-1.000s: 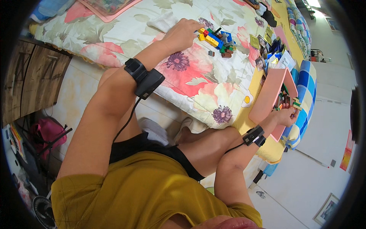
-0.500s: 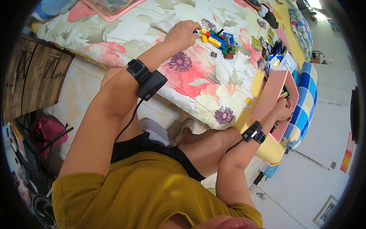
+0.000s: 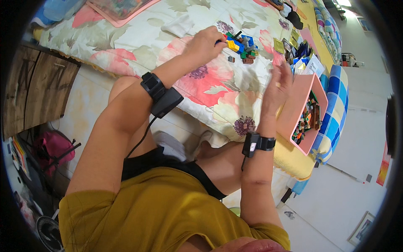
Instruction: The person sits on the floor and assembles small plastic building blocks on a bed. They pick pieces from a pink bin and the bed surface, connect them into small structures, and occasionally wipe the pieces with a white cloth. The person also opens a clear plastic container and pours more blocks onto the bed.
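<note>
My left hand is over the flowered bedspread, its fingertips closed on a small dark blue toy brick. Just right of those fingers lies a cluster of toy bricks, mostly blue, yellow and green. A brown brick and a small grey brick rest along its near side. My right hand is raised between the cluster and a pink bin; its fingers look stretched and apart, though blurred, and nothing shows in them. Mixed bricks fill the tilted bin.
A crumpled white cloth lies beyond my left hand. Packets and papers are piled behind the bin. A blue checked cushion stands against the bin's right side. At the far left corner is a pink-rimmed tray.
My right hand has come out of the pink bin and swung left over the bedspread. My left hand has shifted slightly nearer and right, closer to the brick cluster.
</note>
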{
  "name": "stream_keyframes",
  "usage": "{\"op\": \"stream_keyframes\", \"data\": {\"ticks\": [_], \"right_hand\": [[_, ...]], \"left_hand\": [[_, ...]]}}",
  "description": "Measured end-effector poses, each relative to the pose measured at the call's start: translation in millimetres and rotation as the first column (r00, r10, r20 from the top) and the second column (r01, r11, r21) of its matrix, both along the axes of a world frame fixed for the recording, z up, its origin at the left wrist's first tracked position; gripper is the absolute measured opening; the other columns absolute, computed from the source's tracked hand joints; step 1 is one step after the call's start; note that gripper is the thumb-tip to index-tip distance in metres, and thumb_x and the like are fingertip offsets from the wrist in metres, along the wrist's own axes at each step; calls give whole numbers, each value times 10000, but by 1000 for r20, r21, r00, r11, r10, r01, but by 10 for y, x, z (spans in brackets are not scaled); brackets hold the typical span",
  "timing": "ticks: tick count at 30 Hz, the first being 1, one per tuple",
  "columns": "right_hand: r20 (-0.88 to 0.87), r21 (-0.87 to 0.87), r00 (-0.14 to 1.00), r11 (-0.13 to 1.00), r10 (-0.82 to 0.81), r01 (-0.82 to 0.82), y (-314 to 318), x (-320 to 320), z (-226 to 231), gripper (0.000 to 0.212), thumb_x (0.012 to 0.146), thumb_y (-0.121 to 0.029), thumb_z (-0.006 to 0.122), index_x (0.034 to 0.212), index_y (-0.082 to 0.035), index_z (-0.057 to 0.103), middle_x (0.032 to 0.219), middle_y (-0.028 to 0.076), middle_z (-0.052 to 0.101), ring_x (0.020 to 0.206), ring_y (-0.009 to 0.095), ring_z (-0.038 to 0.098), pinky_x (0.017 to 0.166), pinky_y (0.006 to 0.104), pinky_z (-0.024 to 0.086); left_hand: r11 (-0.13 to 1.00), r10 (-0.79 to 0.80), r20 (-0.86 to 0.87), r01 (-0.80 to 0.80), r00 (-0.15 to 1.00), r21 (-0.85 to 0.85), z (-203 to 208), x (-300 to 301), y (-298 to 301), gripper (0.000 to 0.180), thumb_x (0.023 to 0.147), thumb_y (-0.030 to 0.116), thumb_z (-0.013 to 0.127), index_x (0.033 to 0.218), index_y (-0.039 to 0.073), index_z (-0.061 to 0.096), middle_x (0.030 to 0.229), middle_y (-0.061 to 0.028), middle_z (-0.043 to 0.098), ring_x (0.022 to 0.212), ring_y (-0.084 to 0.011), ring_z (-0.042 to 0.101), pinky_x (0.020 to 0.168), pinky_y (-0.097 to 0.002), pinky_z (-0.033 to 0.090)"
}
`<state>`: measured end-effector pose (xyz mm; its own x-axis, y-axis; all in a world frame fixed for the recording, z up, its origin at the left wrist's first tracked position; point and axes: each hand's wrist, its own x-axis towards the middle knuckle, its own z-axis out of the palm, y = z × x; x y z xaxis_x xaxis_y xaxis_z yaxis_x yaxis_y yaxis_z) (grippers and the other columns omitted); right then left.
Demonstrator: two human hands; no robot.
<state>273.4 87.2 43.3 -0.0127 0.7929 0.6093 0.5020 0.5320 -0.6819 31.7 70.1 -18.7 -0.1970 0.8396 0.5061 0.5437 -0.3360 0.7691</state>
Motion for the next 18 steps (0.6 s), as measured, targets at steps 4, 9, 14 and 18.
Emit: {"op": "stream_keyframes", "data": {"ticks": [4, 9, 14, 18], "right_hand": [[-372, -513, 903, 763, 214, -392, -236, -405, -177, 316, 1008, -209, 615, 1237, 8, 607, 966, 84, 649, 695, 117, 631, 577, 252, 515], [-678, -663, 728, 342, 102, -665, -329, -446, -148, 409, 1031, -364, 555, 1167, 19, 598, 892, 83, 640, 721, 149, 615, 628, 292, 514], [-851, -524, 520, 161, -70, -836, -331, -461, -64, 416, 1032, -411, 531, 1146, -15, 587, 950, 98, 663, 759, 226, 661, 745, 372, 570], [-866, -439, 388, 110, -315, -892, -336, -480, -85, 405, 1030, -403, 537, 1148, -19, 591, 1045, 96, 639, 871, 238, 662, 771, 351, 572]], "left_hand": [[971, -151, -49, 157, 987, 182, 85, 267, -225, 74, 817, 44, 677, 876, 6, 653, 862, -123, 604, 812, -320, 614, 710, -401, 506], [962, -227, -61, 233, 972, 141, 135, 406, -400, 199, 776, 11, 711, 957, -2, 630, 898, -136, 590, 805, -320, 605, 699, -392, 516], [960, -236, 90, 218, 968, 176, 271, 441, -446, 363, 759, 58, 773, 1084, 19, 615, 967, -117, 587, 823, -279, 618, 686, -359, 525], [916, -351, 54, 331, 935, 228, 365, 471, -555, 379, 796, 118, 757, 1131, 31, 603, 1015, -120, 572, 860, -310, 635, 745, -379, 545]]}}
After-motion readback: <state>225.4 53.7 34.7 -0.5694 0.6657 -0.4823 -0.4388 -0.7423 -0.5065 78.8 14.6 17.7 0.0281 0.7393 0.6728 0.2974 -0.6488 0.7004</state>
